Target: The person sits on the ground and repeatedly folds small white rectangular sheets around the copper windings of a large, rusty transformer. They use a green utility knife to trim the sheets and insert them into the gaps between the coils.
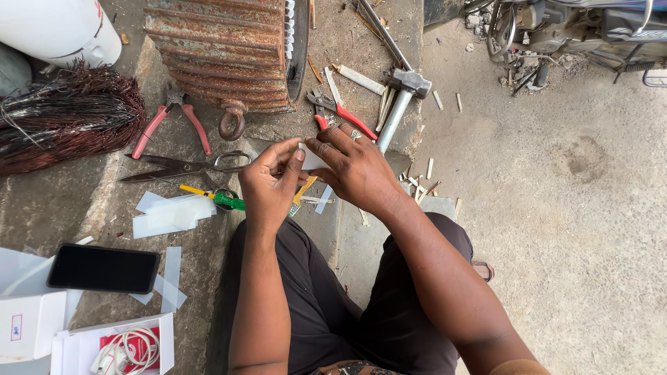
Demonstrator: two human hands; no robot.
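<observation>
Both the left hand [272, 182] and right hand [354, 167] pinch one small white sheet [310, 158], fingers clamped. Cut strips [167, 215] already lie left; scissors [184, 167] rest idle

Both hands pinch a small white paper strip between them: the left hand [272, 182] and the right hand [353, 167] touch the small white paper strip [310, 160]. Silver metal scissors [182, 167] lie just left, on the grey concrete slab [62, 201]. A flat black phone [103, 268] rests near the slab's lower left corner.
</observation>
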